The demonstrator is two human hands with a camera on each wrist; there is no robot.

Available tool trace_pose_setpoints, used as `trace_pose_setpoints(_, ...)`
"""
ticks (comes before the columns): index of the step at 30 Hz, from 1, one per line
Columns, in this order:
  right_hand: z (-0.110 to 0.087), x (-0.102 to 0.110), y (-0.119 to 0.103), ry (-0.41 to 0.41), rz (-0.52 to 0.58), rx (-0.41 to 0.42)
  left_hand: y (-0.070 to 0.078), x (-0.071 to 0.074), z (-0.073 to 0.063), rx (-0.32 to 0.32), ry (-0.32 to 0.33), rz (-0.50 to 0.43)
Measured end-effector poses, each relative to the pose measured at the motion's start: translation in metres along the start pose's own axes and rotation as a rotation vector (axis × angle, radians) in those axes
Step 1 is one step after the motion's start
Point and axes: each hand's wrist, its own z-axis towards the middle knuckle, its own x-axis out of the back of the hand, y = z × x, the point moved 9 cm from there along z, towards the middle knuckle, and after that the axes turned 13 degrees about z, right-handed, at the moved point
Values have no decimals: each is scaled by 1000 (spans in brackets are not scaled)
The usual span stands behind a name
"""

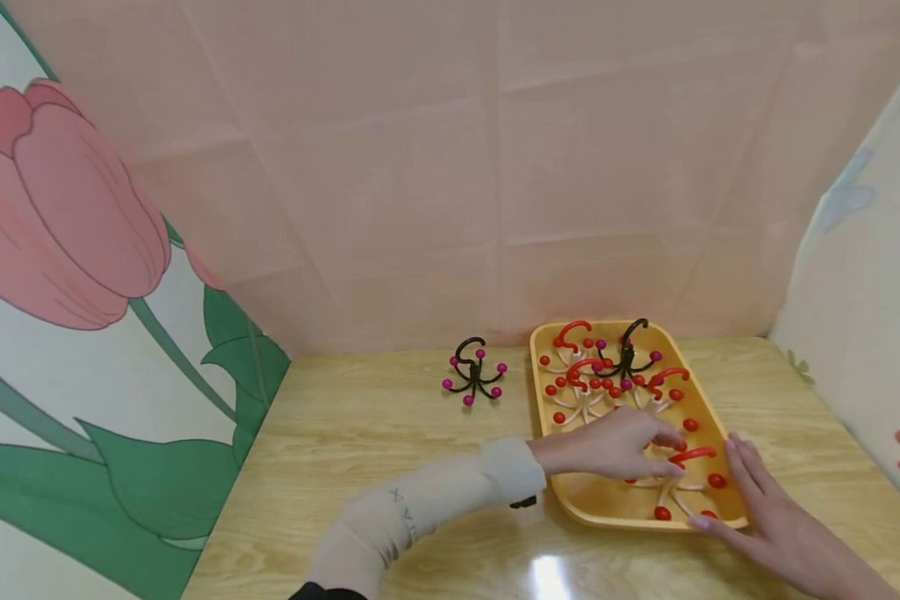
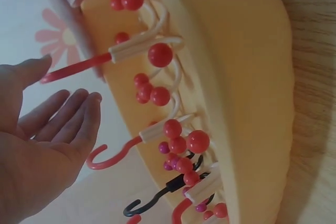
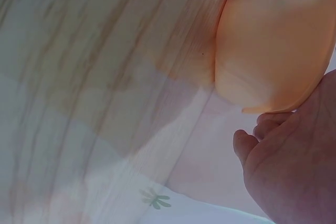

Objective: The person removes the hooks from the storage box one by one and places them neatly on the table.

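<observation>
In the head view my left hand (image 1: pixel 618 443) reaches over the yellow tray (image 1: pixel 592 510), close to the nearest red-and-white ball-tipped hanger (image 1: pixel 671 492). The left wrist view shows the thumb right at the tip of its red hook (image 2: pixel 79 68), the other fingers loosely extended and apart from it. My right hand (image 1: pixel 776 525) rests against the tray's near right corner, fingers straight along the side and thumb at the front rim. Several more red-and-white hangers (image 1: pixel 585 400) and one black hanger (image 1: pixel 627 358) with magenta balls stand farther back in the tray.
A second black hanger (image 1: pixel 474 375) with magenta balls stands on the wooden table (image 1: pixel 330 442), left of the tray. A pinkish cloth (image 1: pixel 390 208) hangs behind the table. Panels with printed flowers (image 1: pixel 82 208) border the left and right sides.
</observation>
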Motion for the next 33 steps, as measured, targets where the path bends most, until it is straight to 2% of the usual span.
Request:
trace_pose_setpoints(10, 1, 2, -2, 25, -15, 32, 1, 5, 5, 18, 8, -43)
trace_pose_setpoints(17, 0, 2, -2, 33, -29, 31, 2, 4, 7, 16, 21, -68)
trace_pose_setpoints(25, 1, 1, 1, 19, -17, 12, 2, 3, 9, 21, 25, -51)
trace_pose_setpoints(33, 2, 1, 0, 2, -15, 2, -3, -4, 7, 48, 38, -61)
